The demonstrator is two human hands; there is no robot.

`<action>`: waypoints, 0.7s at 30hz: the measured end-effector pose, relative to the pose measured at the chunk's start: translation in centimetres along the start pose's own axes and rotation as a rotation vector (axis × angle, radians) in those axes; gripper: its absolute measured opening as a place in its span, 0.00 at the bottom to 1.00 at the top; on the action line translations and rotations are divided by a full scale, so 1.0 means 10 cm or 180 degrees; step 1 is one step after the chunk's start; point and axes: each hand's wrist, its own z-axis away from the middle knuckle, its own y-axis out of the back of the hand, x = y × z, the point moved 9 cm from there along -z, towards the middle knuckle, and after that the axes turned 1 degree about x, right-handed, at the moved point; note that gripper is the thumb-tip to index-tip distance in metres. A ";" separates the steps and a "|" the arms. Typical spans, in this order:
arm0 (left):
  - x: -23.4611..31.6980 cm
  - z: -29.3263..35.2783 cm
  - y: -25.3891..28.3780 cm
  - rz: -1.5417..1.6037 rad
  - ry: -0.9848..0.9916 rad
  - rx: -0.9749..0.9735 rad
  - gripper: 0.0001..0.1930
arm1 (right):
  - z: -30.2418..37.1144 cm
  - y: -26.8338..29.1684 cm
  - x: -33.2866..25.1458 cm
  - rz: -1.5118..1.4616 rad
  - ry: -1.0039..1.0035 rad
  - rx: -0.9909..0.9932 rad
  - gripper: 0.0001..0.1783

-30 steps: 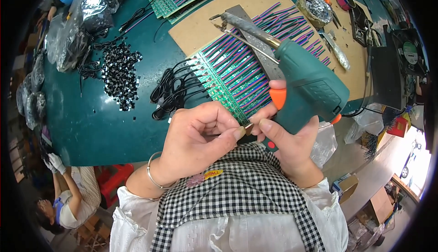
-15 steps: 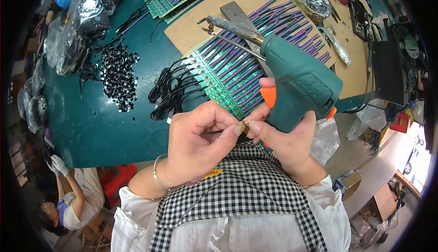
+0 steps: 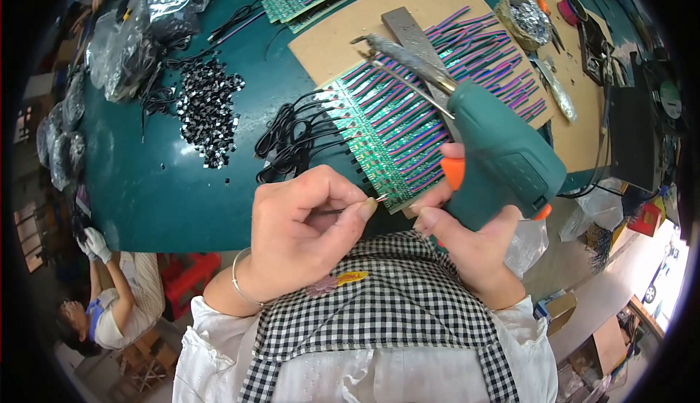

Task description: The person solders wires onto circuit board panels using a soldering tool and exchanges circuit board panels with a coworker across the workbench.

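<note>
My right hand (image 3: 467, 239) grips a teal soldering gun (image 3: 496, 155) with an orange trigger; its metal tip points away over the boards. My left hand (image 3: 306, 235) pinches a thin wire end (image 3: 375, 200) between thumb and forefinger, at the near corner of a green circuit board strip (image 3: 379, 148). That strip carries rows of purple, blue and red wires, with black leads (image 3: 292, 137) coming off its left side. The two hands' fingertips sit close together at the board's near edge.
A brown board (image 3: 408, 9) lies under the strips on the dark green table (image 3: 168, 191). A pile of small black parts (image 3: 208, 107) and plastic bags (image 3: 138, 31) are at left. Tools and a foil wad (image 3: 525, 20) are at far right. Another person (image 3: 109, 308) crouches at lower left.
The soldering gun has shifted slightly right and its tip has swung off the board. My left hand has drawn the wire end slightly away from the right fingers.
</note>
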 end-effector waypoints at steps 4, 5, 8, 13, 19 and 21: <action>-0.07 0.08 -0.02 0.0157 0.0377 -0.0130 0.03 | -0.03 -0.08 -0.03 0.0212 0.0148 -0.0112 0.33; -0.06 0.09 -0.05 0.0139 0.0310 -0.0125 0.03 | -0.03 -0.14 -0.05 0.0257 0.0175 -0.0260 0.32; -0.12 0.11 -0.13 0.0012 0.0223 -0.0159 0.03 | -0.01 -0.12 0.04 0.0198 -0.0007 -0.0113 0.32; -0.11 0.12 -0.14 0.0064 0.0092 -0.0042 0.03 | 0.00 -0.10 0.06 0.0234 0.0073 -0.0087 0.32; -0.20 -0.01 0.03 -0.0215 0.0297 0.0150 0.04 | 0.05 -0.07 0.02 0.0242 0.0041 -0.0092 0.33; -0.25 -0.16 0.11 -0.0632 0.0092 0.0350 0.05 | 0.11 0.03 0.02 0.0201 -0.0108 0.0054 0.34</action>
